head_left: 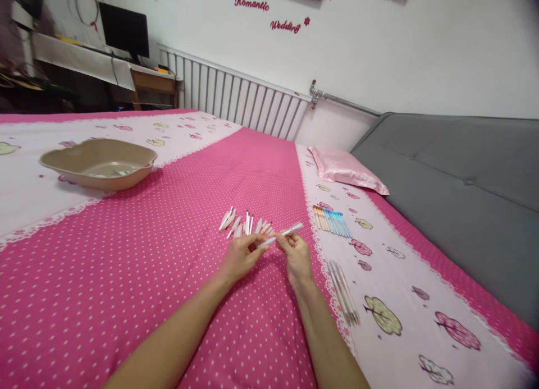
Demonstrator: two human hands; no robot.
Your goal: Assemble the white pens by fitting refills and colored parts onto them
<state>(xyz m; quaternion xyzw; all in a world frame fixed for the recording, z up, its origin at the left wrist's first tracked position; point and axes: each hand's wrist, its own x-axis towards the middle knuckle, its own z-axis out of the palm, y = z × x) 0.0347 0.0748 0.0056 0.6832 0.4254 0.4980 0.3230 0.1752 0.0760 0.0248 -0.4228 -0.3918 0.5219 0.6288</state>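
Observation:
Both of my hands hold one white pen (pixel 281 235) above the pink dotted bedspread (pixel 168 265). My left hand (pixel 241 256) pinches the pen's near end. My right hand (pixel 297 255) grips its middle, and the far end sticks out to the upper right. Just beyond my fingers lies a loose heap of white pen parts (pixel 246 223). To the right, a neat row of coloured pens (pixel 332 220) rests on the pale strip of the sheet. A bundle of whitish pens (pixel 344 291) lies nearer to me, beside my right forearm.
A beige heart-shaped bowl (pixel 99 163) sits at the left of the bed. A pink pillow (pixel 345 170) lies by the grey padded headboard (pixel 458 192). A white radiator (pixel 240 100) lines the far wall, with a desk and monitor (pixel 124 30) at back left.

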